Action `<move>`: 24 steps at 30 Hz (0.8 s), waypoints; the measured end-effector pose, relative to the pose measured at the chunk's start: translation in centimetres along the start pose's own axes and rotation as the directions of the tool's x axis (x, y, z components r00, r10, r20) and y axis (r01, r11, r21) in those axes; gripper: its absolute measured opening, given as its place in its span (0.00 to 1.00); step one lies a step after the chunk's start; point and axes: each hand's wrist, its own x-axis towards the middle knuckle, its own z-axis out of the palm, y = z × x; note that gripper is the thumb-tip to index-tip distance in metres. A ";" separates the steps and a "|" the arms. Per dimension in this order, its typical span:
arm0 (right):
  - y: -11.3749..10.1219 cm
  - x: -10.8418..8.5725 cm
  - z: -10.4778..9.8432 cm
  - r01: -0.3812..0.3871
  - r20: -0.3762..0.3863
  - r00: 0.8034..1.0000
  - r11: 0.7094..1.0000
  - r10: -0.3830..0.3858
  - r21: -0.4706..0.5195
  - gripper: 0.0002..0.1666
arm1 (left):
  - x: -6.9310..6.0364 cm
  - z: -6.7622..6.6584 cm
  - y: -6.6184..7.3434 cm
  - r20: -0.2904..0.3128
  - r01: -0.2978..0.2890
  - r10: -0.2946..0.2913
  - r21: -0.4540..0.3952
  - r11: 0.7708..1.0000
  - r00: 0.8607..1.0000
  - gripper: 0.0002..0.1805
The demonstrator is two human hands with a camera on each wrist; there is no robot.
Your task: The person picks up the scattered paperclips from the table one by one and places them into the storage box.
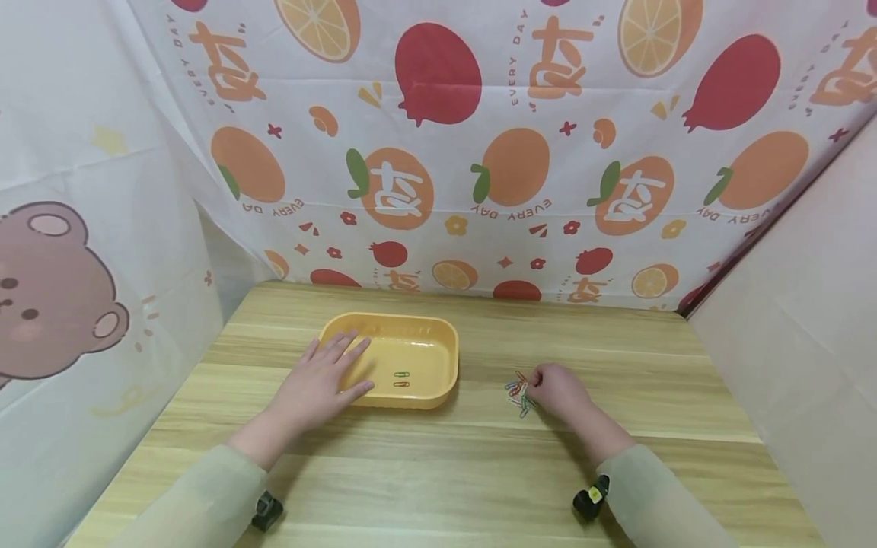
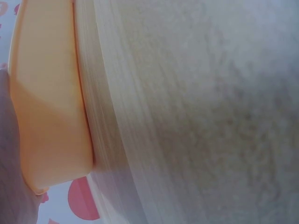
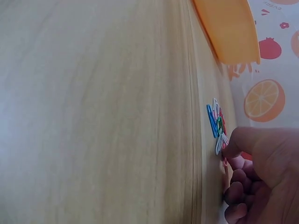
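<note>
A yellow-orange tray [image 1: 445, 365] stands on the table, with a green paper clip [image 1: 402, 374] and a red paper clip [image 1: 401, 384] lying inside it. My left hand [image 1: 317, 384] rests over the tray's left end, its fingers spread and fairly straight. The left wrist view shows the tray's outer wall [image 2: 51, 102] beside that hand. To the right of the tray lies a small pile of coloured paper clips [image 1: 517, 392]. At the pile's right edge, my right hand [image 1: 563, 392] pinches a reddish paper clip [image 3: 225, 161] between thumb and index finger, mostly hidden by the fingertips.
The wood-grain table [image 1: 411, 472] reaches back to a fruit-printed cloth [image 1: 452, 175]. Pale cloth walls stand at both sides, the left one bearing a printed bear [image 1: 58, 293]. A black wrist camera [image 1: 589, 502] sits at the right cuff, another black camera [image 1: 267, 510] at the left.
</note>
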 end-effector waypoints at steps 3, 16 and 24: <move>0.2 -0.1 0.0 0.002 0.011 1.000 1.000 -0.001 -0.011 0.08 | 0.0 0.0 0.1 -0.006 -0.002 0.002 0.000 1.000 1.000 0.44; 0.6 -1.0 -0.4 0.069 0.021 0.997 0.998 -0.069 -0.001 0.11 | 0.0 -0.1 0.1 -0.010 0.005 -0.005 0.000 1.000 1.000 0.45; 0.9 -1.4 -0.2 0.094 0.003 0.996 0.995 -0.094 -0.027 0.11 | 0.0 0.1 0.0 0.001 0.012 -0.012 -0.006 1.000 1.000 0.47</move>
